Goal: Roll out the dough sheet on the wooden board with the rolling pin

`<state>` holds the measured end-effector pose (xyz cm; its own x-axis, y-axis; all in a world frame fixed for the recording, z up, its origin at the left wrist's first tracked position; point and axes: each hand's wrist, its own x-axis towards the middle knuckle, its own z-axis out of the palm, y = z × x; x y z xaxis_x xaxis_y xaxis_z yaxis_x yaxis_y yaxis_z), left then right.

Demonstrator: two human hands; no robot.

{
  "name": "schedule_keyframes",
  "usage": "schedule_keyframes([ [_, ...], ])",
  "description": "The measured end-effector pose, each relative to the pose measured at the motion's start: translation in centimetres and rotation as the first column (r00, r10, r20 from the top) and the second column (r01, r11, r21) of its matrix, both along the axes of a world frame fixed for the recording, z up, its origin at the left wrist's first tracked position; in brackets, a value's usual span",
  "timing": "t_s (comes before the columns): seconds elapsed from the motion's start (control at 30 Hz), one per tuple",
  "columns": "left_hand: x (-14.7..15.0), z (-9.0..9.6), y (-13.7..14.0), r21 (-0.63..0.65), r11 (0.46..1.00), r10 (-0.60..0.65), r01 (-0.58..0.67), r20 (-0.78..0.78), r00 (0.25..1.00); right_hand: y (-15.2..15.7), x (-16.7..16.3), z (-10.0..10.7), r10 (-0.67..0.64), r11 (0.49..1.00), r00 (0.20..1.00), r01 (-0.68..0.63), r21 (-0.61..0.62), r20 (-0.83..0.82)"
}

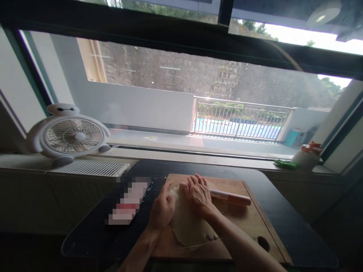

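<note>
A thin, pale sheet of dough [191, 226] with an uneven edge is spread over a wooden board [244, 223]. My right hand [198, 193] lies over the dough's upper part, fingers stretched forward across a rolling pin [232, 197]. The pin's right end sticks out beyond this hand; much of its left part is covered. At the dough's left edge is my left hand [162, 207], fingers extended and thumb apart. Whether it pinches the dough rim is unclear. Near the front edge, the sheet has a small fold or tear.
The board sits on a dark table [93, 226], with a blurred-out flat object [130, 204] to its left. A white fan [78, 136] stands on the radiator [93, 168]. A pale container [307, 156] and green item [285, 164] are on the windowsill.
</note>
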<state>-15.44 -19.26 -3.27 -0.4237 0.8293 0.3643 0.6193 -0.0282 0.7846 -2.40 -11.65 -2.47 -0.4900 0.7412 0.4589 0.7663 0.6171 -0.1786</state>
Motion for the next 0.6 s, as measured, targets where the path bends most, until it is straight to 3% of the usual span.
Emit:
schedule_keyframes([
  [0.1,0.1,-0.1,-0.2,-0.010,1.000,0.002,-0.002,-0.012,1.000,-1.2,0.4,-0.5,0.016,1.000,1.000,-0.016,0.022,-0.024],
  [0.17,0.0,-0.2,-0.1,-0.021,1.000,0.003,-0.003,-0.005,1.000,-0.4,0.2,-0.6,0.001,1.000,0.999,0.000,0.026,-0.035],
  [0.4,-1.7,0.9,3.1,-0.209,0.975,-0.044,0.071,0.131,0.990,7.1,-1.0,0.1,-0.183,0.983,0.983,0.183,0.006,0.020],
  [0.5,-2.4,2.3,6.1,-0.325,0.935,-0.106,0.142,0.127,0.986,8.6,1.4,0.1,-0.182,0.983,0.983,0.181,0.024,0.038],
  [0.6,-2.0,3.6,8.9,-0.482,0.834,-0.237,0.269,0.129,0.963,8.5,5.9,-0.2,-0.181,0.983,0.982,0.179,0.024,0.061],
])
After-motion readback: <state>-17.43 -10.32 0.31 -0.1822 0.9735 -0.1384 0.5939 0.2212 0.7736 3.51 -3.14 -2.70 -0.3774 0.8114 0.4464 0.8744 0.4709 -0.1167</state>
